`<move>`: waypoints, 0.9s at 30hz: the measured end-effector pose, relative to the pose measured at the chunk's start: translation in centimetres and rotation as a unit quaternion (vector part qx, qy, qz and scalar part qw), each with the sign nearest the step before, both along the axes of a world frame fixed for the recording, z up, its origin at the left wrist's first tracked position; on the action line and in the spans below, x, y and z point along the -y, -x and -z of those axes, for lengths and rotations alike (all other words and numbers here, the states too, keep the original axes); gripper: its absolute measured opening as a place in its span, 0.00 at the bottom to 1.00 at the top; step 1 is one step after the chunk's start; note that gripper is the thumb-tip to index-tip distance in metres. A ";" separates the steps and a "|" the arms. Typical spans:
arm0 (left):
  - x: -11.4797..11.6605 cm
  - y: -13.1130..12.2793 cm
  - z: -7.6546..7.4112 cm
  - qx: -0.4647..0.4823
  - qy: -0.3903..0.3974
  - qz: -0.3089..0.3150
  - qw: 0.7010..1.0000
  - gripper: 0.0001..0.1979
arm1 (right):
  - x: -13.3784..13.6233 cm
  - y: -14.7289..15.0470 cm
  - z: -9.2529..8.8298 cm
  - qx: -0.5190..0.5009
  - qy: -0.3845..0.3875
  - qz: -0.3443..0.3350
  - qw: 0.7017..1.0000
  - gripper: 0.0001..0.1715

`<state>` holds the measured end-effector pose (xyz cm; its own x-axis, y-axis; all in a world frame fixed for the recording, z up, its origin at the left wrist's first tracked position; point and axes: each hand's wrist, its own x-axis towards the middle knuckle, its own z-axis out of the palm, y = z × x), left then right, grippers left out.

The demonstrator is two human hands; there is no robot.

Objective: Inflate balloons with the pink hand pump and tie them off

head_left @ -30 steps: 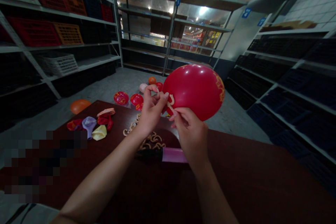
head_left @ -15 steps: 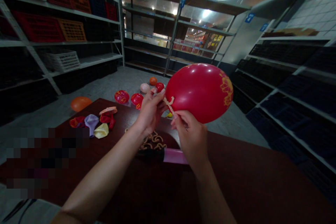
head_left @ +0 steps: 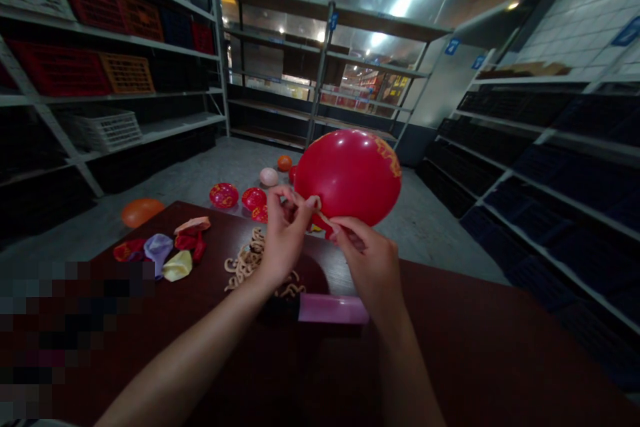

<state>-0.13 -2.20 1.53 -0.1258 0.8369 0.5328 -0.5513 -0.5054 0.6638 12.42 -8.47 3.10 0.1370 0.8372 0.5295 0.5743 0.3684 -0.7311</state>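
A big inflated red balloon [head_left: 350, 177] with a yellow print is in front of me above the table's far edge. A short tan string [head_left: 323, 215] runs by the balloon's neck, between my hands. My left hand [head_left: 286, 230] pinches one end of it with thumb and forefinger. The other end is pinched by my right hand [head_left: 367, 253], just under the balloon. Whether a knot is in the string, I cannot tell. Below my hands lie a pile of similar curly tan strings [head_left: 246, 260] and a balloon pump with a pink barrel [head_left: 334, 308].
Deflated balloons, among them a yellow one [head_left: 178, 266] and a lilac one [head_left: 159, 248], lie on the dark table [head_left: 465, 340] at left. Several inflated balloons, one orange [head_left: 142, 213], rest on the floor beyond. Racks with crates [head_left: 127, 72] line the sides.
The balloon has shifted left in view and turned somewhat. My left hand has moved lower and now pinches the string's end, drawn out between both hands. More of the string pile shows.
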 end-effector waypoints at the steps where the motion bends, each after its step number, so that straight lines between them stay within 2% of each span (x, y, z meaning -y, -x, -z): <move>1: 0.4 -0.2 0.3 -0.019 -0.037 -0.048 0.998 0.15 | 0.1 -0.3 -0.2 0.005 0.004 -0.003 1.000 0.12; 3: 1.2 -0.3 1.1 -0.070 -0.107 -0.130 0.983 0.13 | 0.4 -0.9 -0.6 0.019 0.011 0.009 1.000 0.13; 5: 1.9 0.0 1.9 -0.156 -0.187 -0.206 0.948 0.13 | 0.7 -1.5 -1.0 0.026 0.014 0.035 0.999 0.14; 7: 2.0 0.2 2.5 -0.225 -0.258 -0.229 0.911 0.14 | 1.1 -2.2 -1.4 0.015 0.014 0.050 0.999 0.15; 9: 0.9 0.0 2.5 -0.267 -0.254 -0.291 0.883 0.13 | 1.4 -2.8 -1.8 -0.004 0.011 0.055 0.998 0.16; 11: -1.8 -0.9 1.7 -0.299 -0.222 -0.325 0.869 0.10 | 1.6 -3.5 -2.1 -0.018 0.004 0.063 0.998 0.17; 12: -3.7 -1.6 1.1 -0.330 -0.205 -0.319 0.864 0.08 | 1.7 -3.8 -2.2 -0.023 0.000 0.070 0.997 0.17; 14: -8.5 -3.2 -0.6 -0.395 -0.121 -0.303 0.859 0.02 | 1.8 -4.3 -2.4 -0.030 -0.009 0.085 0.996 0.16; 15: -11.1 -4.0 -1.5 -0.448 -0.091 -0.269 0.848 0.06 | 1.9 -4.5 -2.5 -0.033 -0.012 0.090 0.995 0.16; 17: -15.7 -5.2 -3.0 -0.516 -0.095 -0.201 0.827 0.20 | 2.0 -4.9 -2.6 -0.035 -0.018 0.096 0.995 0.16; 19: -18.9 -5.8 -3.6 -0.675 -0.076 -0.128 0.722 0.32 | 2.1 -5.2 -2.6 -0.038 -0.025 0.098 0.994 0.16; 20: -19.9 -5.8 -3.6 -0.698 -0.078 -0.109 0.703 0.34 | 2.2 -5.3 -2.6 -0.040 -0.026 0.098 0.994 0.16; 22: -20.6 -5.2 -2.8 -0.726 -0.089 -0.085 0.677 0.34 | 2.3 -5.4 -2.6 -0.041 -0.024 0.092 0.995 0.16; 27: -18.9 -1.1 0.8 -0.774 -0.082 -0.064 0.625 0.33 | 2.6 -5.2 -2.7 -0.004 -0.003 0.072 0.997 0.16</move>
